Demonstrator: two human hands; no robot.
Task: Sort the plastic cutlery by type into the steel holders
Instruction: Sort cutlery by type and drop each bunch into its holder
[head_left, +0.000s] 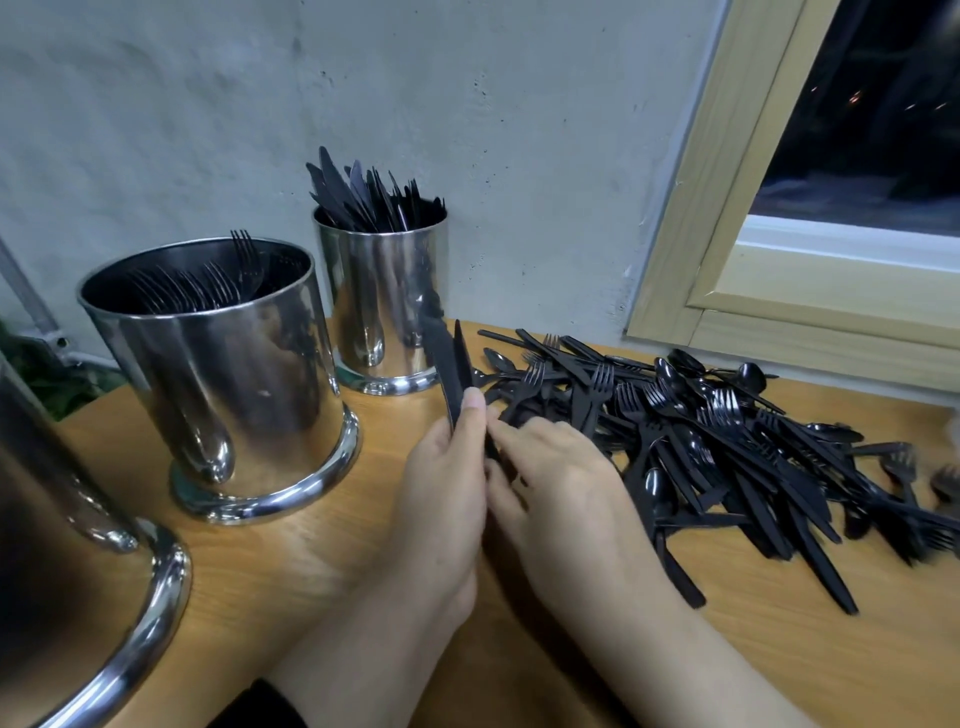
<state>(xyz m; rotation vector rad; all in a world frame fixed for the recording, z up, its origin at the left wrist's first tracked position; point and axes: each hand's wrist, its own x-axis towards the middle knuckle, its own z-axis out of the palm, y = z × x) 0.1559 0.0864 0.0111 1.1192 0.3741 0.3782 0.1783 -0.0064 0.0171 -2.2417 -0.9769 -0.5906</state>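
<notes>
Nearest you, at the lower left edge, the curved wall of a steel holder (78, 597) fills the corner; its contents cannot be seen. Your left hand (447, 483) grips a few black plastic knives (451, 374), blades pointing up and away. Your right hand (561, 478) lies just beside it, fingers curled toward the knife handles; whether it pinches one is hidden. Right of your hands, a loose heap of black forks, spoons and knives (727, 447) sprawls across the wooden table (291, 561). Behind stand a wide holder of forks (218, 374) and a narrower holder of knives (384, 296) by the grey wall. No writing shows anywhere.
</notes>
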